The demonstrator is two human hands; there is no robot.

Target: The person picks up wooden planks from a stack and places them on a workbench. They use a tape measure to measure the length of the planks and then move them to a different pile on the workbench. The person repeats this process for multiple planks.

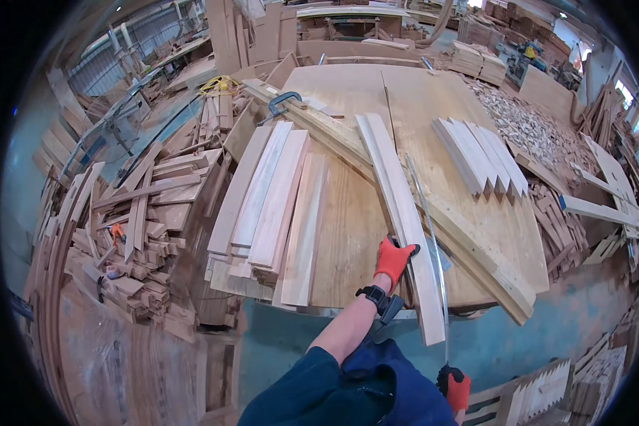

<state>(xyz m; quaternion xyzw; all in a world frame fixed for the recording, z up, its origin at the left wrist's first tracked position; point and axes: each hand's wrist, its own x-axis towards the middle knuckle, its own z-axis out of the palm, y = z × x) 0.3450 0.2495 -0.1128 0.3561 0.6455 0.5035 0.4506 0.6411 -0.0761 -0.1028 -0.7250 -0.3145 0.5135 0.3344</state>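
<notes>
My left hand (394, 261), in a red and black glove, grips the left edge of a long pale wooden board (402, 213), its thumb lying over the top. That board crosses a diagonal timber rail (468, 245) on the plywood table, and its near end juts past the table edge. Low at the right, my right hand (455, 388) is closed around the near end of a long, thin, silvery metal strip (433, 238). The strip runs up along the board's right side; its exact kind is unclear, and the glove hides its held end.
Several boards (280, 202) lie stacked on the table's left. Several angled-end pieces (479, 156) sit side by side at the right. A blue clamp (284, 103) is on the rail's far end. Scrap wood (145, 277) piles up on the left; offcuts (532, 121) cover an area beyond the right side.
</notes>
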